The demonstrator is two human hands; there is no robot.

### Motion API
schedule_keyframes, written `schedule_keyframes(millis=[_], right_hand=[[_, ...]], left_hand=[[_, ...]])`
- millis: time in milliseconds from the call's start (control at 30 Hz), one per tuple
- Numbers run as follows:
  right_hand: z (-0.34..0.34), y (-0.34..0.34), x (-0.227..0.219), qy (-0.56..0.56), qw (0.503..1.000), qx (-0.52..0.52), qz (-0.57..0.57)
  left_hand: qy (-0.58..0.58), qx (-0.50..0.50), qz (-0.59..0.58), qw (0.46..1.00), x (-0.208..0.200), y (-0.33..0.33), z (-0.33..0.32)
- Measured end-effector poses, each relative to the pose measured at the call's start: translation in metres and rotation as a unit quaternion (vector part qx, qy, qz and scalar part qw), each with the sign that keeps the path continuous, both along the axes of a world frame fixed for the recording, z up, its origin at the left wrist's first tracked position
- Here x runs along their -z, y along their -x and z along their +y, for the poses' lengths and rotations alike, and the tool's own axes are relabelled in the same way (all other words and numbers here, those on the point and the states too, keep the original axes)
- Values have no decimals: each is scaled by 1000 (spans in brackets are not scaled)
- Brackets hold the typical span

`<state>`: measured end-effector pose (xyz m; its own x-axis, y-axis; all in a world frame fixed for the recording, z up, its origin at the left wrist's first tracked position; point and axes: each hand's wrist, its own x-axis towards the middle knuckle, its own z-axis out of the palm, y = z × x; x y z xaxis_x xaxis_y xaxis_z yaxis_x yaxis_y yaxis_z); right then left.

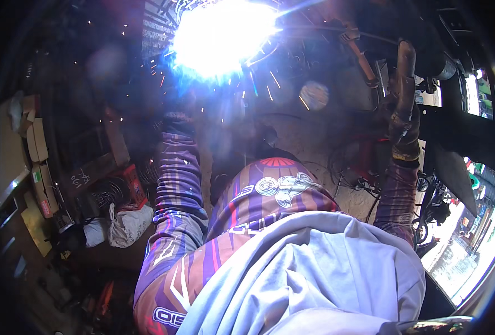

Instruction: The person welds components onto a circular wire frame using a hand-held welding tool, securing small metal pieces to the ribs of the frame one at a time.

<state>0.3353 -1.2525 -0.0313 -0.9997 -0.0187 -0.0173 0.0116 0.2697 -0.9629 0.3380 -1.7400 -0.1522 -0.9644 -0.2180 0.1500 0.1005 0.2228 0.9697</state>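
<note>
A blinding blue-white welding arc (222,36) burns at the top, left of the middle, and throws orange sparks downward. My left arm, in a striped purple sleeve, reaches up toward it. Just below the glare, my left hand (179,109) is a dark shape; its fingers and anything in them are lost in shadow and light. On the right, my right hand (406,137), in a worn brown glove, appears closed around the lower part of an upright, bent brown pipe (406,61). The metal around the arc is washed out.
Flattened cardboard boxes (38,139) stand at the left. Nearby are a red box (135,187), a coil of dark cable (111,192) and a white sack (129,224). A rusty rod (363,64) slants at the upper right. Dark metal plates (459,131) jut out beyond my right arm.
</note>
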Motion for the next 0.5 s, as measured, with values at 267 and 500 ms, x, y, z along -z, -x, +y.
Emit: schedule_keyframes(millis=[267,500], right_hand=[[-1,3,-7,-26,998,-41,33],[-1,-12,-10,-39,998,-39,41]], left_hand=[[43,-21,5,999,-3,11,2],[98,-41,-7,994,-3,23,1]])
